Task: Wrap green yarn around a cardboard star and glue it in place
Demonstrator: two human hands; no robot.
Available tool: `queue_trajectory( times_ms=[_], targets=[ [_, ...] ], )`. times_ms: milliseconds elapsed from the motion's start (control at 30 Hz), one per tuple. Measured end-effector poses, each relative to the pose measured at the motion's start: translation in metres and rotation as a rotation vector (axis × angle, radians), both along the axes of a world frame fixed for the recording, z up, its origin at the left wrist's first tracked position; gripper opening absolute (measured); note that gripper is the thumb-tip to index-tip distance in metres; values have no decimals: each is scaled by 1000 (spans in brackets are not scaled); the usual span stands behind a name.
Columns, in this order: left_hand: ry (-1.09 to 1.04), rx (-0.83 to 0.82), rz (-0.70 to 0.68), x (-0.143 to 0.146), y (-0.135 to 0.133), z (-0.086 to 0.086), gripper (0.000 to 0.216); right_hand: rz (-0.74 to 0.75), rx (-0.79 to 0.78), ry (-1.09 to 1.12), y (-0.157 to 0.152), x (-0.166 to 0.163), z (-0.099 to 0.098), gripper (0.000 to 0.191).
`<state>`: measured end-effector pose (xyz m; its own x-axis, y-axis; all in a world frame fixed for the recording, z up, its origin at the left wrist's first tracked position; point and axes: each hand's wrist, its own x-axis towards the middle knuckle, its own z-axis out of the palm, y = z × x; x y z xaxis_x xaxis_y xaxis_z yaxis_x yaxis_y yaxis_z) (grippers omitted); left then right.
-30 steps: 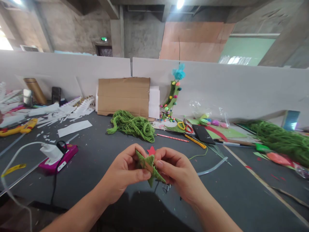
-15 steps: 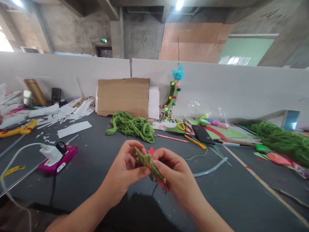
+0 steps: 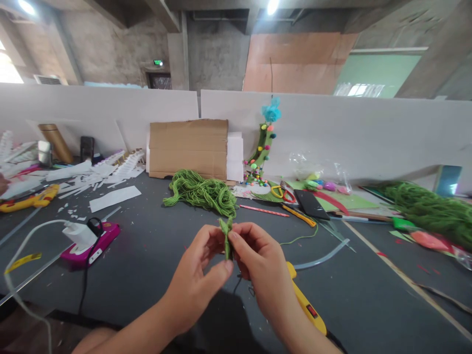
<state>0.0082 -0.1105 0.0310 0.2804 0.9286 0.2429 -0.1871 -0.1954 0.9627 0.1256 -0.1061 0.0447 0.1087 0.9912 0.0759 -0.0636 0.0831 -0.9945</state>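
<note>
Both of my hands hold a small green yarn-wrapped star (image 3: 226, 235) above the dark table (image 3: 155, 250). It now stands edge-on, so it looks like a narrow strip. My left hand (image 3: 199, 280) pinches its lower part between thumb and fingers. My right hand (image 3: 258, 263) grips its upper part with the fingertips. A yellow glue gun (image 3: 308, 307) lies on the table under my right wrist, partly hidden by it.
A heap of green yarn (image 3: 201, 191) lies behind the hands, in front of a cardboard sheet (image 3: 188, 147). A pink power strip (image 3: 90, 241) with a white plug sits left. Scissors (image 3: 282, 192), a black phone (image 3: 309, 204), pencils and more green yarn (image 3: 431, 211) lie right.
The green star has been turned from face-on to edge-on between my fingers. My hands rose slightly. The yellow glue gun under my right wrist has come into view and the red star is hidden.
</note>
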Motion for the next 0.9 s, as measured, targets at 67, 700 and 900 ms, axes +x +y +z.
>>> queue_trajectory(
  times_ms=[67, 700, 900],
  targets=[
    [0, -4, 28, 1, -2, -2, 23, -17, 43, -95, -1, 0, 1, 15],
    [-217, -243, -7, 0, 8, 4, 11, 66, 12, -407, 5, 20, 7, 26],
    [-151, -206, 68, 2, 12, -2, 14, 95, -14, -483, 7, 18, 7, 18]
  ],
)
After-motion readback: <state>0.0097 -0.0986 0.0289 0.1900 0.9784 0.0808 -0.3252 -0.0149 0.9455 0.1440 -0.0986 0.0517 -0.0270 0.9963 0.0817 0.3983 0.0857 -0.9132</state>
